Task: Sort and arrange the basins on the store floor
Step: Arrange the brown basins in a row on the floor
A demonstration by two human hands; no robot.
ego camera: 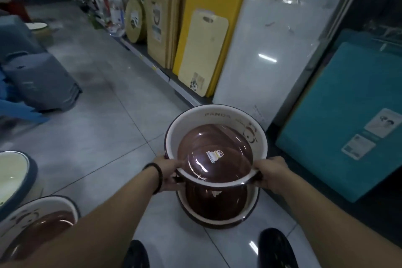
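A round panda basin (217, 115), cream inside with a brown bottom and dark rim, is held tilted above the floor. My left hand (167, 172) grips its near-left rim and my right hand (272, 173) grips its near-right rim. Directly below it a second matching basin (217, 215) stands on the tiled floor, partly hidden by the held one. A third panda basin (37, 222) lies at the lower left. Beside that one, at the left edge, is a blue-rimmed cream basin (15, 178).
Cutting boards (204, 50) lean on the low shelf along the right, with a large white board (267, 54) and a teal board (348, 115) nearer me. Grey and blue plastic bins (41, 80) lie at the left. My shoes (276, 248) are at the bottom.
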